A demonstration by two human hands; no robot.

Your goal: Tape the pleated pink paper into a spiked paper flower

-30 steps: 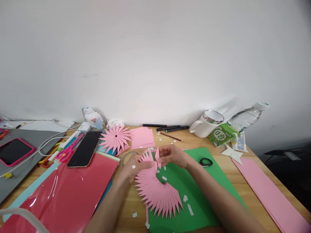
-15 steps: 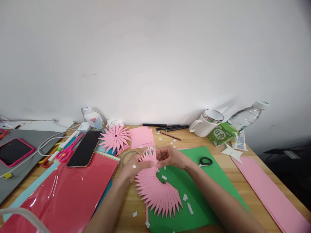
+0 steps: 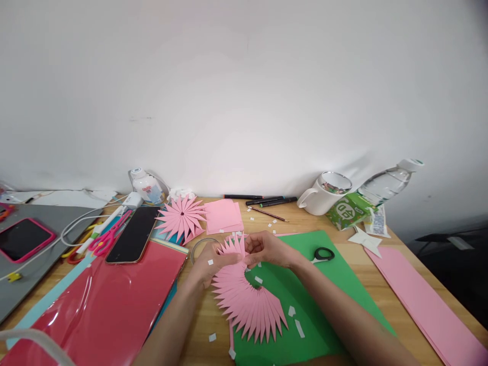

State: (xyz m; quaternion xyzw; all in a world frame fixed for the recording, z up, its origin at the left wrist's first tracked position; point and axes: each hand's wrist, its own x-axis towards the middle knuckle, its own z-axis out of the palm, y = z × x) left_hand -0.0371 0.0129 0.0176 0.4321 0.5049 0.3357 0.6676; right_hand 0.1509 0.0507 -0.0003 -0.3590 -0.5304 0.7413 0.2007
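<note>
Left hand [image 3: 215,266] grips the upper left of the curved fan of pink folded-paper points [image 3: 247,307], thumb on top. Fan sits between the hands, its lower part over the flat green sheet [image 3: 278,279]. Right hand [image 3: 267,249] has thumb and forefinger pinched at the fan's upper inner end. To work this spot well, I'd keep the left grip firm but light, press gently in line with the folds, keep spacing even; forcing it could crease a point.

Hard to see, left to right: thick white cable [image 3: 38,339] cut off at lower left; thin grey ring [image 3: 192,249] partly behind the left hand; left fingertips under the fan hidden; exact fold in the right pinch unclear; black looped handle [image 3: 330,257], rest behind the right arm; long pink paper stack [image 3: 419,295] cut off lower right.
</note>
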